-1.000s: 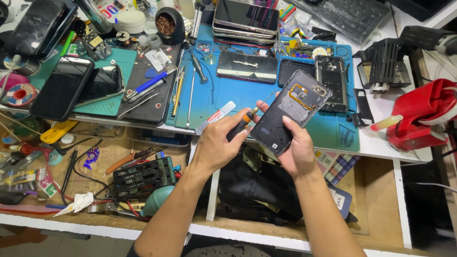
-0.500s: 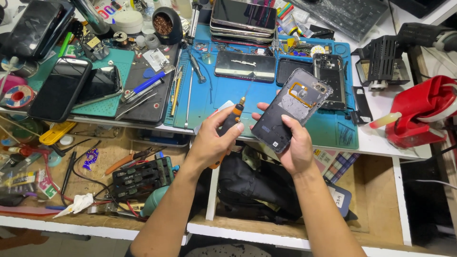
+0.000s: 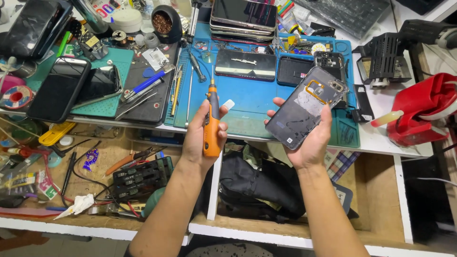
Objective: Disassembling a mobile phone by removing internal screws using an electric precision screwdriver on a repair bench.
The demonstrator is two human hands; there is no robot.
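Over the front edge of the surface [image 3: 381, 138], both hands are raised side by side, well apart. Left hand [image 3: 202, 138]: fingers wrapped tight round an orange electric screwdriver [image 3: 212, 124], held upright, thin bit pointing to 12 o'clock, thumb laid along its right side. Right hand [image 3: 312, 140]: palm up, fingers curled round the edges of an opened phone [image 3: 307, 107], which lies tilted with its camera end toward 1 o'clock; dark inner face up, with a gold-coloured ring and small camera parts near the top. Phone sits at 3 o'clock from the screwdriver, not touching it. Behind both, at 12 o'clock, a blue work mat [image 3: 257, 97] carries a dark phone panel [image 3: 245, 64] and a stack of phones [image 3: 243, 16] farther back. At 10 o'clock from the left hand, two black phones [image 3: 71, 88] lie on a green mat [image 3: 116, 59], with tweezers and a blue pen [image 3: 145, 85] just beside them. At 3 o'clock from the right hand, a red holder [image 3: 421, 114] stands on the white part of the surface. Below the hands, a black bag [image 3: 259, 185] fills the open drawer; pliers and loose wires lie in the drawer at 8 o'clock.
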